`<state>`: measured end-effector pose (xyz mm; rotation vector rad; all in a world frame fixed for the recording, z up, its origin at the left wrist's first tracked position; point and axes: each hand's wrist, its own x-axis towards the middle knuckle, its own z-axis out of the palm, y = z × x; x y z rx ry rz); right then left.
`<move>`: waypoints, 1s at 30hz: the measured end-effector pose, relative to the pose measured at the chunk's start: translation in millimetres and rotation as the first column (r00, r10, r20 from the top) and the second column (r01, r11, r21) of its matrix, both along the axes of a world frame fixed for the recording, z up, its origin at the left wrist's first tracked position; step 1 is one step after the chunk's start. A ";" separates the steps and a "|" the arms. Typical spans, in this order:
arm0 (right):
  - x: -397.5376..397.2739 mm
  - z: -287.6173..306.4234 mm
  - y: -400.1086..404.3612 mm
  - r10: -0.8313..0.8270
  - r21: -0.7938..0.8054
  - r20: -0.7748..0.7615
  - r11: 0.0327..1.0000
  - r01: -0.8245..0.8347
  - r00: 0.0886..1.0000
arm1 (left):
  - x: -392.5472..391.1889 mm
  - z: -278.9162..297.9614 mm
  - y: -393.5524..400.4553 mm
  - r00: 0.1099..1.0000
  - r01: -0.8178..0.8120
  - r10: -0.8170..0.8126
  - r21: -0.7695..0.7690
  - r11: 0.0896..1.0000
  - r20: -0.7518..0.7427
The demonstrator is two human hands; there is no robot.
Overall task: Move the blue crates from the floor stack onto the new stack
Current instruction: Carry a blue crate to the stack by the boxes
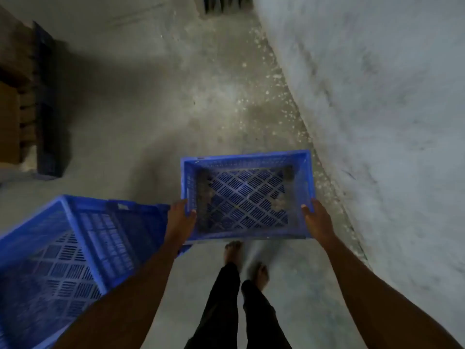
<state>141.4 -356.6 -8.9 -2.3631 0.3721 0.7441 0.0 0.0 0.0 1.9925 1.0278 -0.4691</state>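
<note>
Blue crate (pixel 247 195) was held above the concrete floor (pixel 151 96), left hand (pixel 181 217) and right hand (pixel 315 217) grasping its rims, beside another blue crate (pixel 63 248); placement apparently remained undone.

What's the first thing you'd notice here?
A bright blue crate in the middle, held at its two sides by the left hand and the right hand above bare feet. Another blue crate sits lower left, and a rough grey wall runs along the right.
</note>
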 end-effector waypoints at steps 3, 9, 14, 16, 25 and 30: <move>33.8 -44.1 8.4 -0.051 -0.036 0.033 0.998 0.052 0.998 | 24.4 -46.1 19.6 0.993 -0.031 0.043 0.115 0.993 -0.106; 79.5 -108.2 15.9 -0.125 -0.181 0.030 0.975 0.129 0.992 | 49.6 -108.1 39.7 0.981 -0.193 0.194 0.103 0.976 0.000; 90.3 -131.7 9.7 -0.217 -0.152 0.048 0.963 0.222 0.975 | 49.4 -125.4 55.2 0.963 -0.267 0.265 0.082 0.960 0.042; 91.3 -139.3 5.3 -0.228 -0.138 0.017 0.964 0.228 0.974 | 49.1 -127.8 53.6 0.950 -0.311 0.310 -0.005 0.950 -0.040; 115.0 -128.5 -18.8 -0.359 0.185 -0.404 0.869 0.460 0.842 | 46.5 -134.5 61.3 0.900 -0.419 0.431 -0.382 0.823 -0.058; 98.3 -74.4 -28.4 -0.309 0.274 -0.475 0.838 0.472 0.824 | 55.0 -93.9 73.8 0.919 -0.370 0.393 -0.423 0.827 -0.036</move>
